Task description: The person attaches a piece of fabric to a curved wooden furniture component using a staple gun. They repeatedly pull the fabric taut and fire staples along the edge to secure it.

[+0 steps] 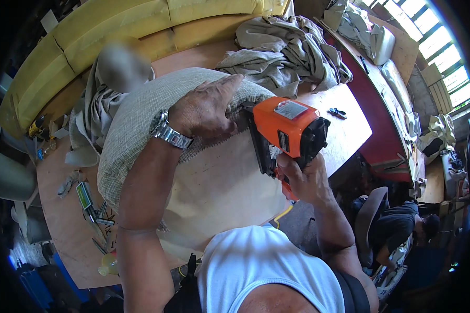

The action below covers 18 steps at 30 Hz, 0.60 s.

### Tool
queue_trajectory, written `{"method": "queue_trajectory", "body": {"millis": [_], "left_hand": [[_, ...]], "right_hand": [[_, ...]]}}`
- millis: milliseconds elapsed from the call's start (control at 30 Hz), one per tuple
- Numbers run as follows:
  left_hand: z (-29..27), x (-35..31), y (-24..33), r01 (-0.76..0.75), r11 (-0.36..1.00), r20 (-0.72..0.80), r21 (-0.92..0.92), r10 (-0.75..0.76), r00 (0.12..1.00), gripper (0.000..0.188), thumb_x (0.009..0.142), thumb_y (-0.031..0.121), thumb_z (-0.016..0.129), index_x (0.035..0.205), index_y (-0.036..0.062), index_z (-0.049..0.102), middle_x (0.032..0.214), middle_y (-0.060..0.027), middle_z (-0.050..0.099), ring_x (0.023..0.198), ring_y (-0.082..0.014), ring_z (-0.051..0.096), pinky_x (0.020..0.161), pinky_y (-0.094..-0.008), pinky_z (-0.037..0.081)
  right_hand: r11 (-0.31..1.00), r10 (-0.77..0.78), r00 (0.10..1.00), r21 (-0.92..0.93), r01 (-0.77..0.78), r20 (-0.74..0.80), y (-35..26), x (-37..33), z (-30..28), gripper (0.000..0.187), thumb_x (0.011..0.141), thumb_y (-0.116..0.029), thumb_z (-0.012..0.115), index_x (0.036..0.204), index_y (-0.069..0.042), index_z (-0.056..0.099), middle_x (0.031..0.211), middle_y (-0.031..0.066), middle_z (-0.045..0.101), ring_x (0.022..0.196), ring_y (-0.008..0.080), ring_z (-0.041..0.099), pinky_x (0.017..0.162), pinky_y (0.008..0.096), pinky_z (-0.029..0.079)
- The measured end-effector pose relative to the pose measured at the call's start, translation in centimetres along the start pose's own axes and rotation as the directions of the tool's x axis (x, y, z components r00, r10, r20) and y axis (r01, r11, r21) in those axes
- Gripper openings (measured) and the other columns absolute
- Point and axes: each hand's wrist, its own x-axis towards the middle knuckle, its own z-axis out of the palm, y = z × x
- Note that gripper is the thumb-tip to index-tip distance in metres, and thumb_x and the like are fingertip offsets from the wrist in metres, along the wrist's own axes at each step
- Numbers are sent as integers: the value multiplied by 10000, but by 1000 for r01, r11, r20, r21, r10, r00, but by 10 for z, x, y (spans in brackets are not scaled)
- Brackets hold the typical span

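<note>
A rounded cushion piece (125, 141) wrapped in grey woven fabric stands tilted on the table, its pale wooden underside (219, 182) toward me. My left hand (203, 107), with a metal watch at the wrist, is closed over the fabric's frayed edge. Its fingers lie over the top and its thumb presses on the inner side. My right hand (308, 177) grips the handle of an orange and black staple gun (290, 125). The gun's nose meets the fabric edge just right of my left fingers; the exact contact point is hidden.
Crumpled grey fabric (292, 49) lies behind the cushion, with small pliers (337, 113) to its right. Yellow foam padding (115, 23) curves along the back. Staple strips and a small box (83, 195) lie at left. A co-worker (402, 229) sits at far right.
</note>
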Motion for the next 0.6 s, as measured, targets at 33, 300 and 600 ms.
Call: {"method": "queue_trajectory", "body": {"millis": [33,300,600], "left_hand": [[-5,-1,2,0,998,31,-55,2,1000,1020,734,272,830,1540,-44,290,1564,-253,381,1455,-343,381,1216,-385,297],[-17,-4,-26,-190,678,-434,-710,-209,876,660,963,211,655,1477,-89,371,1458,-261,514,1367,-299,505,1138,-368,391],[-11,2,-27,-58,773,-552,-631,-395,734,531,1041,286,546,1383,-114,479,1343,-244,607,1285,-263,563,1097,-329,409]], "right_hand": [[1000,-2,1000,-8,2,-12,3,0,2,200,984,-213,633,1065,-30,619,691,24,593,611,118,574,567,309,470],[998,-68,997,-14,68,-29,-3,-6,3,187,960,-163,662,1094,-38,626,734,54,603,637,172,574,594,346,482],[999,-36,999,-33,35,-26,9,-3,6,158,960,-155,657,1053,-32,622,702,45,581,607,166,553,576,340,467]]}}
